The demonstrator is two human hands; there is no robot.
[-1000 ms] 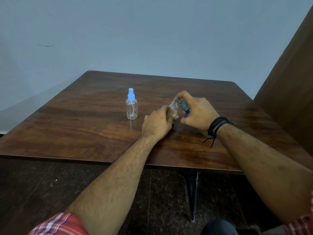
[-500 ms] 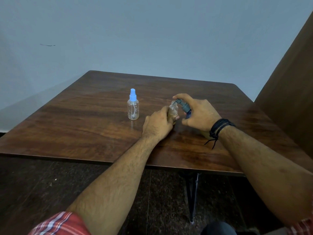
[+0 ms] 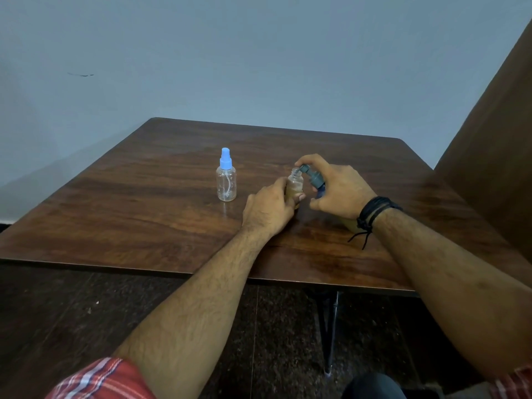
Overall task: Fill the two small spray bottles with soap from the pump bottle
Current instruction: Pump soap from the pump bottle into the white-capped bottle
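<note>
A: Left first. Capped bottle (image 3: 226,180), blue sprayer on, looks empty. Stands alone toward the table's (image 3: 121,203) middle, untouched.

B: Next?

A: Left hand (image 3: 269,210) wrapped round the open bottle (image 3: 295,184), just right of the capped one, near mid-table. Brownish soap in its lower part. Right hand (image 3: 339,194) curled round the pump bottle (image 3: 316,182), a fingertip on the pump head, spout over the open mouth.

B: Doing it well?

A: Keep the spout centred over that narrow neck, base planted on the table, short slow strokes, watch the level. Stop short of the threads.

B: What's hidden?

A: Most of the pump bottle's body, behind the right hand. Fill level partly covered by the left fingers; probably under half, hard to call. The removed sprayer isn't in view.
</note>
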